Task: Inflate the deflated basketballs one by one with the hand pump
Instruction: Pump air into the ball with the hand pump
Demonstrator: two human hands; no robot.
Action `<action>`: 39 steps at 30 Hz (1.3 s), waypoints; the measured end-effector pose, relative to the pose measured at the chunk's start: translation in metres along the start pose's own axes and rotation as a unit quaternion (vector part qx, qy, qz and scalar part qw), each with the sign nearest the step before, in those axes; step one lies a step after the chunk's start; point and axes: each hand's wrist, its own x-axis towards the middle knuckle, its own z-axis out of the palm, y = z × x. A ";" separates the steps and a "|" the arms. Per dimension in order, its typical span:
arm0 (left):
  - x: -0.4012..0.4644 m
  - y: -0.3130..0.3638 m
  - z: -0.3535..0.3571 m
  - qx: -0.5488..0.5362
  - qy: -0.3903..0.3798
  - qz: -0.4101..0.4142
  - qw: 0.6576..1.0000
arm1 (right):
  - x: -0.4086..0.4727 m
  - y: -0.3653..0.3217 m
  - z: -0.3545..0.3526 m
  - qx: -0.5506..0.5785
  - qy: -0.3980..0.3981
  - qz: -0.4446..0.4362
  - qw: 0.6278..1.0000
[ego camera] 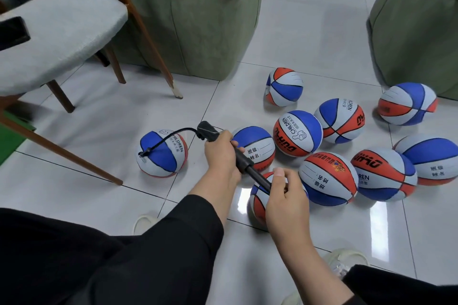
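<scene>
A black hand pump (244,161) is held low over the tiled floor. My left hand (221,153) grips its barrel. My right hand (285,195) grips the handle end, with the piston rod partly drawn out. A thin black hose (171,136) runs from the pump head to the valve of a red, white and blue basketball (162,153) lying alone on the left. Several more basketballs of the same colours lie on the right, such as one (297,132) with "CHILDREN" printed on it. Another ball (257,203) is partly hidden under my right hand.
A grey cushioned chair (62,32) with wooden legs stands at the left. A green upholstered seat (198,32) is behind, and another (416,22) at the right. White shoes (344,262) show near the bottom, by my black trousers.
</scene>
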 end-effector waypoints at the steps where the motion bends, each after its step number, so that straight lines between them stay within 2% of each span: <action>1: -0.003 -0.002 0.000 -0.002 0.002 -0.006 1.000 | 0.000 -0.001 0.001 -0.002 0.002 0.000 1.000; 7: -0.036 -0.030 0.009 -0.025 0.001 -0.005 1.000 | 0.011 -0.004 0.005 -0.028 0.021 -0.011 0.999; 15: -0.032 -0.015 0.008 0.017 -0.002 -0.011 1.000 | 0.003 -0.009 0.006 0.007 0.008 -0.015 1.000; 20: -0.007 0.010 0.004 0.001 0.014 -0.007 1.000 | -0.005 -0.012 -0.002 0.009 0.003 -0.016 1.000; 25: -0.026 -0.011 0.008 -0.009 0.008 -0.026 1.000 | 0.003 -0.008 -0.001 -0.020 0.020 -0.019 0.999; 29: -0.043 -0.028 0.019 -0.013 -0.002 0.013 1.000 | 0.010 -0.006 0.001 -0.007 0.046 -0.012 0.999; 39: -0.028 -0.005 0.008 0.001 -0.005 -0.004 1.000 | 0.002 -0.011 -0.001 -0.001 0.026 -0.019 0.999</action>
